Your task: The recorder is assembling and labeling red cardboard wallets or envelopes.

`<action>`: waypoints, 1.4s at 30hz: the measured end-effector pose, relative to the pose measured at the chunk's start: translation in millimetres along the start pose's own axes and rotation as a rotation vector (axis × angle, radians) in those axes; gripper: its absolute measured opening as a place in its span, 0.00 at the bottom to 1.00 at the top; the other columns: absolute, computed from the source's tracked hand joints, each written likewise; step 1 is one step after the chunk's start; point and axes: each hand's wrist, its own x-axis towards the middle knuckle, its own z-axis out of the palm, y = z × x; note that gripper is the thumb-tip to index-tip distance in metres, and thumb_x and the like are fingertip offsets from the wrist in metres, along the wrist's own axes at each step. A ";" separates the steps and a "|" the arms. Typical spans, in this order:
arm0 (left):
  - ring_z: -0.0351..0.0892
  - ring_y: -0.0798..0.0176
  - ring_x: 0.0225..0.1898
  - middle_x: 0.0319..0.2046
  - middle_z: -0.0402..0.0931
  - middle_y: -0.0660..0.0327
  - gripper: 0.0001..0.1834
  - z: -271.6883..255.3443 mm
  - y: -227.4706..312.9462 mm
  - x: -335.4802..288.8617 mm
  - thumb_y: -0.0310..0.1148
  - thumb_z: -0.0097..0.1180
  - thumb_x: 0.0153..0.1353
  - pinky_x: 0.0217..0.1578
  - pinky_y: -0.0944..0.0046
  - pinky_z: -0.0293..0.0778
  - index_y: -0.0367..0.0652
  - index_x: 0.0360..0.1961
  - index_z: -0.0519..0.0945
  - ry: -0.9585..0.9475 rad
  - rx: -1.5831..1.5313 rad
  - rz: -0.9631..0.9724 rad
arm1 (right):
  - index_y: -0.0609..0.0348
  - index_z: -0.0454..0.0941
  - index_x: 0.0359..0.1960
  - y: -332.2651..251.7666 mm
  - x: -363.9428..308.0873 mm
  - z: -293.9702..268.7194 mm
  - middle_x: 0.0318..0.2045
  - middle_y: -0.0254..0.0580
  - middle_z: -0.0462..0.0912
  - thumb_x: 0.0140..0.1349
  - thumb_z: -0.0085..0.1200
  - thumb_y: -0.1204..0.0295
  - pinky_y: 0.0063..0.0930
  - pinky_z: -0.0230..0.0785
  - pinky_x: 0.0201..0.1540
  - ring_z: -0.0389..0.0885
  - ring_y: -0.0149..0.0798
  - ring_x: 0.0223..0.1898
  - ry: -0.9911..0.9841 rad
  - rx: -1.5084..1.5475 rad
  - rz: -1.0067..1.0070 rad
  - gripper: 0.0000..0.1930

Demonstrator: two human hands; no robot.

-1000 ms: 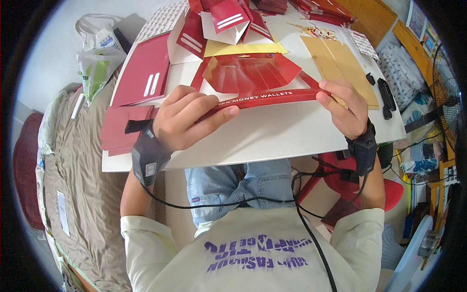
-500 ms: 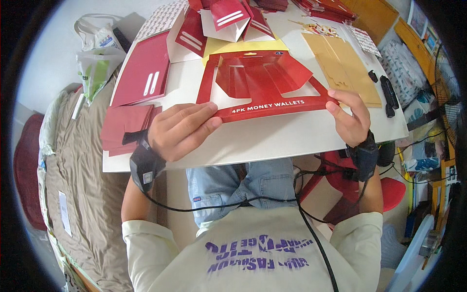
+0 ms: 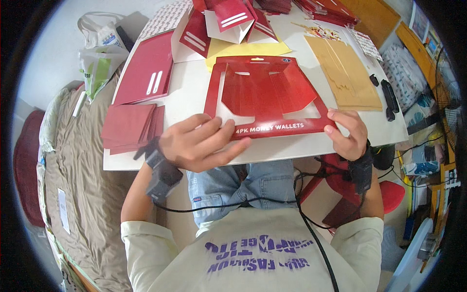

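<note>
A red cardboard packaging sleeve [image 3: 265,92] with cut-out windows and folded inner flaps lies over the near middle of the white table. At its near left corner is my left hand [image 3: 194,143], fingers over the border and thumb along the front edge. My right hand [image 3: 348,134] pinches the near right corner between thumb and fingers. Beyond the sleeve, a yellow sheet [image 3: 228,48] shows from under standing dark red folded cards [image 3: 228,14]. The undersides of the sleeve's gripped corners are hidden.
Left on the table [image 3: 185,92] lie stacked large red cards [image 3: 138,73] and smaller red cards [image 3: 129,126]. To the right are tan card sheets [image 3: 348,78] and black clips [image 3: 389,100]. A black cable [image 3: 253,198] runs between my wrists. A bed [image 3: 87,185] stands at left.
The sleeve's near edge has come down toward me and it lies flatter. My left hand has shifted right along it with fingers more spread. My right hand has lowered with its corner.
</note>
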 end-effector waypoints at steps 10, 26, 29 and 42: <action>0.76 0.67 0.31 0.33 0.72 0.63 0.18 13.1 25.3 -15.0 0.31 0.65 0.52 0.30 0.70 0.79 0.48 0.47 0.82 0.033 -0.081 0.051 | 0.60 0.77 0.42 17.0 24.0 -4.0 0.36 0.49 0.78 0.62 0.51 0.47 0.37 0.74 0.33 0.79 0.48 0.32 -0.223 0.227 -0.011 0.25; 0.75 0.68 0.33 0.34 0.68 0.63 0.19 9.9 44.2 -23.2 0.30 0.56 0.60 0.38 0.72 0.74 0.40 0.53 0.77 -0.003 -0.188 0.183 | 0.59 0.78 0.38 96.6 88.0 124.1 0.37 0.44 0.78 0.64 0.48 0.68 0.38 0.71 0.43 0.78 0.49 0.40 -0.424 0.229 0.375 0.09; 0.74 0.68 0.33 0.34 0.69 0.63 0.19 7.1 41.1 -23.5 0.30 0.54 0.60 0.38 0.71 0.74 0.39 0.53 0.76 -0.026 -0.176 0.194 | 0.64 0.76 0.41 115.2 94.0 149.3 0.38 0.48 0.76 0.65 0.48 0.72 0.33 0.69 0.45 0.76 0.48 0.40 -0.444 0.285 0.366 0.09; 0.74 0.66 0.34 0.33 0.68 0.63 0.19 7.5 39.1 -26.1 0.31 0.52 0.60 0.38 0.70 0.73 0.38 0.52 0.77 -0.003 -0.173 0.187 | 0.62 0.72 0.37 144.8 76.1 150.3 0.35 0.45 0.72 0.54 0.47 0.79 0.30 0.66 0.43 0.72 0.41 0.37 -0.429 0.331 0.570 0.08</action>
